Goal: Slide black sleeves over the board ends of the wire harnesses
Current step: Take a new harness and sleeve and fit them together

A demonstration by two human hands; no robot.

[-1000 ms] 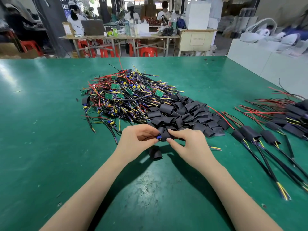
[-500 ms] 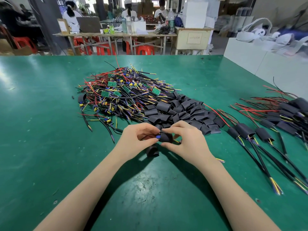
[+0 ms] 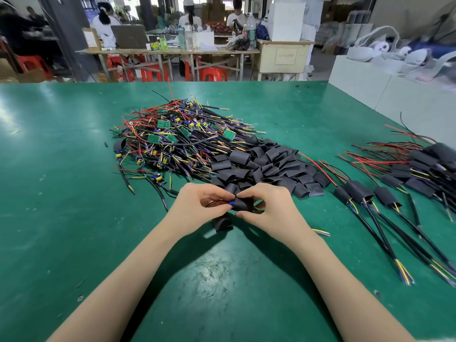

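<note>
Green mat [image 3: 61, 218] underneath; at far left, tangled harnesses [image 3: 172, 144] in a heap with bare boards, then loose sleeves [image 3: 266, 166] piled just beside. Mid-step at centre: left hand [image 3: 197, 208] pinching a board end [image 3: 231, 203] (only its blue part showing), right hand [image 3: 271, 213] pinching a sleeve [image 3: 243, 204] whose mouth meets it, spare sleeve [image 3: 223, 223] lying just below, finished sleeved harnesses [image 3: 370, 196] off to the right. Next, probably: hold the board steady, keep the sleeve mouth open and pull it fully over the board, without snagging on parts.
</note>
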